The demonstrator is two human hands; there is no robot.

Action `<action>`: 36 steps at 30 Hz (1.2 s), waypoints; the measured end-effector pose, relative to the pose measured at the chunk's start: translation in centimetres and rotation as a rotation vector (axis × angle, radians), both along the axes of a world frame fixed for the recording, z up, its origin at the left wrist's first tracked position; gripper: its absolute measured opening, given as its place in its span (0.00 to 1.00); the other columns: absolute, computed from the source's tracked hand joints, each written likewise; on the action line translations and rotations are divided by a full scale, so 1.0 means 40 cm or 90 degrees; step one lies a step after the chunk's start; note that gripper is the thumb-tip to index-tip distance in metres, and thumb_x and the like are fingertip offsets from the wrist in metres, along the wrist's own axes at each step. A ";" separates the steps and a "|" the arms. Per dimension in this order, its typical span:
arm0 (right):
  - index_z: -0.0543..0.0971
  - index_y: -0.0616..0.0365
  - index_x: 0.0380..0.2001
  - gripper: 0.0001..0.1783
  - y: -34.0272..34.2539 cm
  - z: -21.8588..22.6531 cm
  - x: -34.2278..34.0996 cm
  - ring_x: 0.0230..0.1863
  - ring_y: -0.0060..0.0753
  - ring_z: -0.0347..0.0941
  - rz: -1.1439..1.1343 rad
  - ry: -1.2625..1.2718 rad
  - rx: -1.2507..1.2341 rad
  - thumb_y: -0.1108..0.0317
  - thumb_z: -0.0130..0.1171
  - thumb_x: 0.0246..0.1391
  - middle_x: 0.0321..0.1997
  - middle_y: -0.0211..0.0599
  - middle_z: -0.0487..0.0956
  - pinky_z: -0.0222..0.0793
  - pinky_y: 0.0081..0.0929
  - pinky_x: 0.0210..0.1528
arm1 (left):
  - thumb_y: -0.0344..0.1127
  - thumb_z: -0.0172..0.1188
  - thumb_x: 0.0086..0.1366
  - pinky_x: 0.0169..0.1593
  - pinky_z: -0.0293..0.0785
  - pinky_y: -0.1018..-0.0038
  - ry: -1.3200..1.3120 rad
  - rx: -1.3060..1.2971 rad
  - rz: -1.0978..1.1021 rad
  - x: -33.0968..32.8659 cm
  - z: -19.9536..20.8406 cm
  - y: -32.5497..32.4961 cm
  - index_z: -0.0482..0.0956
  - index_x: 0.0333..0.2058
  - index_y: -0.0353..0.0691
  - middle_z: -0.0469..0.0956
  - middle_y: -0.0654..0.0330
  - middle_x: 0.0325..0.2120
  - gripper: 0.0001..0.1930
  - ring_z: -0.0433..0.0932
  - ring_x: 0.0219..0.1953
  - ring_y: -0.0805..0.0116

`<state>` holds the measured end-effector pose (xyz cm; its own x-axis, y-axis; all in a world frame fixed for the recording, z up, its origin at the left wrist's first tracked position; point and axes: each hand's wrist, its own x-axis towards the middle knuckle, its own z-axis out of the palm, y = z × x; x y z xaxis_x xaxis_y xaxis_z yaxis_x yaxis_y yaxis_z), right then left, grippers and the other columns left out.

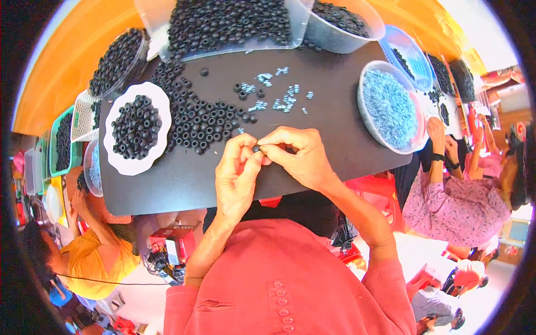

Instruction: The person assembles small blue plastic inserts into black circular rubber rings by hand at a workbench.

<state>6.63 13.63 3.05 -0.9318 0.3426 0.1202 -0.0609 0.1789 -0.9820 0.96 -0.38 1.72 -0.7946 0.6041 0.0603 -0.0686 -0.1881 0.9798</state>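
Observation:
Near the front edge of the dark tabletop (329,131), both my hands meet fingertip to fingertip. My left hand (237,173) pinches a small round black piece (257,148), and my right hand (298,156) closes on the same piece from the other side. Just beyond my fingers lies a loose spread of black round pieces with holes (209,120). To its right are scattered small pale-blue pieces that look like springs (287,100). A white scalloped dish (166,120) heaped with black pieces stands on the left.
A large clear bin (245,54) of black pieces and a round tub (340,42) line the far edge. On the right sit a bowl of pale-blue pieces (388,109) and a blue basket (416,53). People work at both sides, one in a yellow top (97,262).

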 end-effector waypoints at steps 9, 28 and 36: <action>0.77 0.59 0.33 0.07 0.091 0.016 0.027 0.27 0.37 0.75 -0.184 0.060 0.385 0.74 0.59 0.47 0.30 0.40 0.74 0.70 0.29 0.29 | 0.26 0.50 0.66 0.41 0.68 0.82 0.015 -0.028 -0.023 0.008 -0.006 0.010 0.70 0.41 0.35 0.78 0.63 0.31 0.06 0.75 0.35 0.79; 0.73 0.64 0.31 0.08 0.000 0.010 -0.028 0.33 0.20 0.72 0.040 0.057 -0.159 0.87 0.52 0.48 0.34 0.32 0.73 0.70 0.18 0.34 | 0.24 0.49 0.65 0.42 0.70 0.79 -0.130 0.091 -0.033 -0.020 -0.015 -0.002 0.71 0.39 0.34 0.78 0.61 0.30 0.06 0.75 0.34 0.77; 0.72 0.67 0.30 0.08 -0.037 -0.042 -0.040 0.30 0.23 0.71 0.026 0.141 -0.042 0.89 0.51 0.47 0.36 0.39 0.71 0.70 0.19 0.31 | 0.23 0.48 0.65 0.41 0.69 0.80 -0.205 0.126 -0.025 -0.028 -0.018 -0.012 0.70 0.40 0.34 0.71 0.66 0.28 0.06 0.71 0.33 0.79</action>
